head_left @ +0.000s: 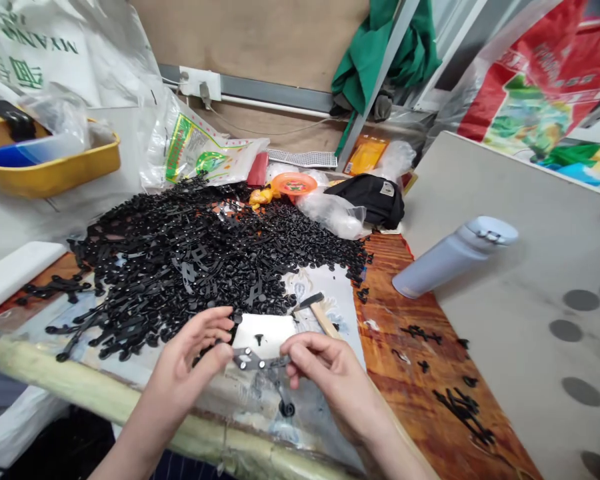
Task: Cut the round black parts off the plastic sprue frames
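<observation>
My left hand [187, 363] and my right hand [325, 377] both pinch a small flat black metal strip piece [257, 362] with shiny round rivets, held just above the table's front edge. Under it lies a small white plate [267, 332] with one black stud on it. A big heap of black metal parts and round studs [190, 253] spreads behind my hands. A small hammer [314, 308] with a wooden handle lies just right of the white plate. A single black stud [287, 408] sits below the held piece.
A pale blue flask [453, 257] lies on its side at the right, against a grey board [520, 300]. A yellow tub [50, 170] stands at the far left, a white block [15, 272] below it. Bags, an orange dish [294, 183] and a black pouch [373, 199] crowd the back. Loose black parts [463, 400] dot the wooden top.
</observation>
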`<action>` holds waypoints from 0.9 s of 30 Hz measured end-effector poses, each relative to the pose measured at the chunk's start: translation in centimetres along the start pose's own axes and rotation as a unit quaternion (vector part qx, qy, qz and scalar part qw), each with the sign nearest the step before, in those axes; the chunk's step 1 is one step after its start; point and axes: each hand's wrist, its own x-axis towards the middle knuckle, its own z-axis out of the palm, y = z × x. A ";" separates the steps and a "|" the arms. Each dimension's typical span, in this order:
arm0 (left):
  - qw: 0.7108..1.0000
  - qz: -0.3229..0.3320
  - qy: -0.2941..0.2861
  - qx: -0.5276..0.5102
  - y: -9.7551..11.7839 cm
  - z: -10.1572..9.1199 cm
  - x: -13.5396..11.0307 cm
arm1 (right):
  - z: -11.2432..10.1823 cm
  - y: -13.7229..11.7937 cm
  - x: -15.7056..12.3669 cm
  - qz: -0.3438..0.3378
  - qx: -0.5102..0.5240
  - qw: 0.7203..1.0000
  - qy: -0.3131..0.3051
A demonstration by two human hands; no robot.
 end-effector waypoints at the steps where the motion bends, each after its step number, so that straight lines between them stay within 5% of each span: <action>1: 0.998 -0.023 0.027 -0.061 -0.3 0.2 -0.4 | 0.0 0.2 -0.1 -0.014 0.017 1.000 0.021; 4: 0.968 -0.138 -0.027 -0.206 -1.0 1.9 -1.7 | 0.5 0.9 -0.6 -0.051 0.035 0.997 0.052; 7: 0.952 -0.134 -0.046 -0.271 -1.2 3.6 -2.4 | 1.2 1.3 -1.1 -0.101 -0.002 0.993 0.062; 15: 0.963 -0.164 0.027 -0.214 -1.5 3.3 -1.8 | 0.7 2.7 -2.1 -0.123 -0.107 0.983 0.079; 20: 0.980 -0.120 0.054 -0.152 -2.3 2.7 -1.6 | 0.7 3.0 -1.8 -0.102 -0.189 0.977 -0.001; 23: 0.983 -0.121 0.075 -0.116 -2.7 1.9 -1.2 | 1.0 1.9 0.0 -0.131 -0.299 0.945 0.028; 27: 0.985 -0.134 0.052 -0.093 -2.9 1.7 -1.0 | 1.9 0.8 2.8 -0.169 -0.469 0.866 0.036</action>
